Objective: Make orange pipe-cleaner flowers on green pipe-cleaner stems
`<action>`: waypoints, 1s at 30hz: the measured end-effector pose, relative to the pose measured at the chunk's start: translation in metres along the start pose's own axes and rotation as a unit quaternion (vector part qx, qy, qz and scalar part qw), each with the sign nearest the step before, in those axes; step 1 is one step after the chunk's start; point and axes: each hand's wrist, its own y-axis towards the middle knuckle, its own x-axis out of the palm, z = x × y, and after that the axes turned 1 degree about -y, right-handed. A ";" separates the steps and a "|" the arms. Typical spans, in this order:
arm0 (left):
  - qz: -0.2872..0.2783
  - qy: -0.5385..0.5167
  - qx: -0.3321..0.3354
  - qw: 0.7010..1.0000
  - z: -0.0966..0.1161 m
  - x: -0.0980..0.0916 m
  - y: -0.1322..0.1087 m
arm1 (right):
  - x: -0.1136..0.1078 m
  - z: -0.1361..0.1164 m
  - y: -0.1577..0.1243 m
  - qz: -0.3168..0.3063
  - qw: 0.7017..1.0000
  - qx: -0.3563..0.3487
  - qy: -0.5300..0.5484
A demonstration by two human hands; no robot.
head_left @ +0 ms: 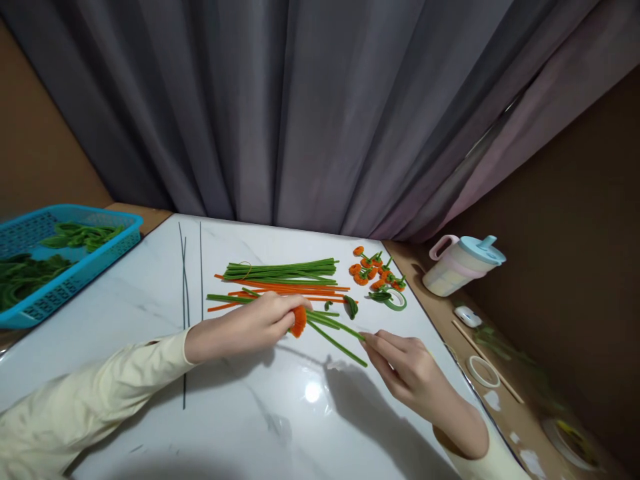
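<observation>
Our left hand (pixel 267 319), fingers closed, pinches 1 orange chenille piece (pixel 299 322), nearer us than the green chenille bundle (pixel 283 271); our right hand (pixel 403 367) pinches 1 green stem (pixel 345 327). Uneven tugging could bend the piece. We count 3 dark wires (pixel 185 267) left of the bundle, 1 tumbler (pixel 457 267) right.

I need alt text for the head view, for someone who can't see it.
A person's left hand pinches an orange piece with green stems fanning out to its right, and the right hand grips one stem's end, over a white tabletop. Green strips and orange strips lie beyond.
</observation>
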 end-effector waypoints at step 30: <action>-0.057 -0.083 0.029 0.995 0.013 0.016 -0.003 | 0.022 -0.034 0.017 -0.058 0.979 0.136 0.140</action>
